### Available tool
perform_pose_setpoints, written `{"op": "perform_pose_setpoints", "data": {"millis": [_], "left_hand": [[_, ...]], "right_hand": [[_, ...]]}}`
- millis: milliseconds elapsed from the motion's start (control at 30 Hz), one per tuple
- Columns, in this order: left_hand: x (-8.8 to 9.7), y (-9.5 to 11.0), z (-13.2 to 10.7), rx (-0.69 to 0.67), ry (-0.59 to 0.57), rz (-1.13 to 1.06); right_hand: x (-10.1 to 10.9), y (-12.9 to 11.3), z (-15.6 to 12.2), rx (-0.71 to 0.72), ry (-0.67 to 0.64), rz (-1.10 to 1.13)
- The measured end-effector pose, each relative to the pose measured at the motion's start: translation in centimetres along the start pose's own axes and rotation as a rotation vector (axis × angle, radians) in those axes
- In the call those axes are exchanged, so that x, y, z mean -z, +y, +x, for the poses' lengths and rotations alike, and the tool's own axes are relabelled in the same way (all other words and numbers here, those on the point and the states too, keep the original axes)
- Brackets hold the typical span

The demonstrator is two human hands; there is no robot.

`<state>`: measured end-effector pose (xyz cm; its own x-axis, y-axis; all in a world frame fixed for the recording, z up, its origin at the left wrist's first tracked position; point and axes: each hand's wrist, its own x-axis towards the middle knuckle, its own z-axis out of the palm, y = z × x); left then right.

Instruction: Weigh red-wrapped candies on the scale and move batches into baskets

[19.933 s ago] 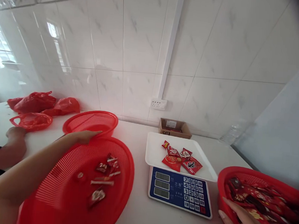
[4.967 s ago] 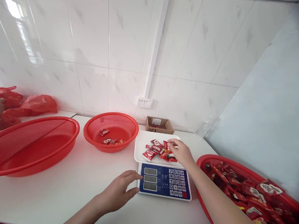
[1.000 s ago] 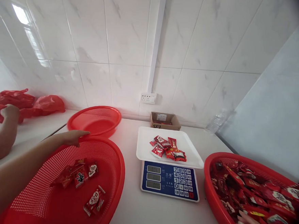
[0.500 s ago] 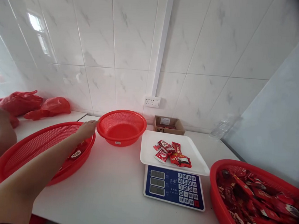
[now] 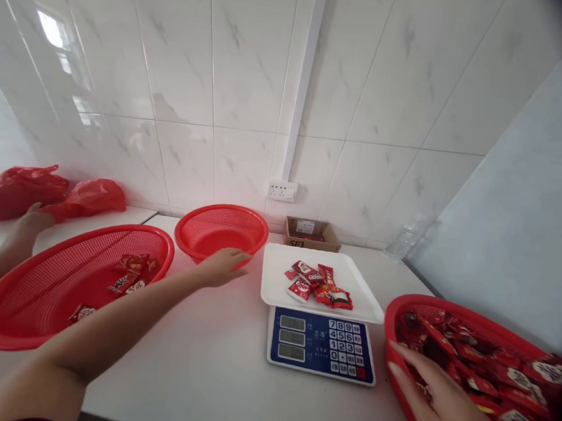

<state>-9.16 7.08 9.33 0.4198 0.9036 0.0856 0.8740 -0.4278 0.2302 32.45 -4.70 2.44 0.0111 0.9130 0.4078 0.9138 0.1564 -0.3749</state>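
My left hand [image 5: 224,267] stretches over the table between the empty red mesh basket [image 5: 188,223] and the scale, fingers extended and holding nothing. On the scale's white tray [image 5: 275,287] lies a small pile of red-wrapped snack packets [image 5: 305,279]. The digital scale [image 5: 322,345] has a blue keypad panel with dim displays. At the lower right, my right hand [image 5: 445,408] is at the left rim of a red basket [image 5: 392,314] heaped with snack packets [image 5: 482,359]. Its visible fingers are straight and apart, with nothing seen between them.
A large red basket [image 5: 21,276] with several packets stands at the left, under my left forearm. A co-worker's hand [image 5: 34,219] is beside red plastic bags [image 5: 20,192]. Along the wall are a cardboard box [image 5: 312,241] and a clear plastic bottle [image 5: 402,241].
My left hand has moved right from the large basket toward the scale. My right hand has shifted up and left to the basket's rim. The co-worker's hand has moved right.
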Motion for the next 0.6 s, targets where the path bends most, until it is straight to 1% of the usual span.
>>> {"op": "perform_pose_setpoints", "data": {"millis": [33,100,133,200,267,333,433,500,600], "left_hand": [[-0.5,1.9,0.7,-0.058,0.016,-0.01],[-1.7,5.8,2.1,-0.145,0.032,-0.027],[-2.3,7.6,2.8,-0.169,0.035,-0.033],[-3.4,10.4,4.2,-0.178,0.042,-0.037],[-4.5,12.1,5.4,-0.162,0.036,-0.035],[-5.3,12.9,6.2,-0.14,0.021,-0.029],[-5.8,13.0,6.7,-0.119,-0.004,-0.02],[-5.5,12.7,6.5,-0.106,-0.016,-0.018],[-4.0,11.4,6.0,-0.071,-0.01,-0.016]], "right_hand": [[-0.1,-1.8,1.4,0.033,-0.066,0.025],[-0.6,-4.8,4.2,0.078,-0.125,0.036],[-1.0,-5.9,5.4,0.09,-0.155,0.014],[-2.0,-7.2,7.7,0.086,-0.211,-0.043],[-3.1,-7.4,9.4,0.069,-0.272,-0.104],[-3.9,-7.1,10.6,0.085,-0.342,-0.13],[-4.4,-6.5,11.6,0.144,-0.421,-0.125],[-4.3,-6.3,11.8,0.16,-0.435,-0.13],[-3.5,-6.2,11.7,0.134,-0.414,-0.146]]}}
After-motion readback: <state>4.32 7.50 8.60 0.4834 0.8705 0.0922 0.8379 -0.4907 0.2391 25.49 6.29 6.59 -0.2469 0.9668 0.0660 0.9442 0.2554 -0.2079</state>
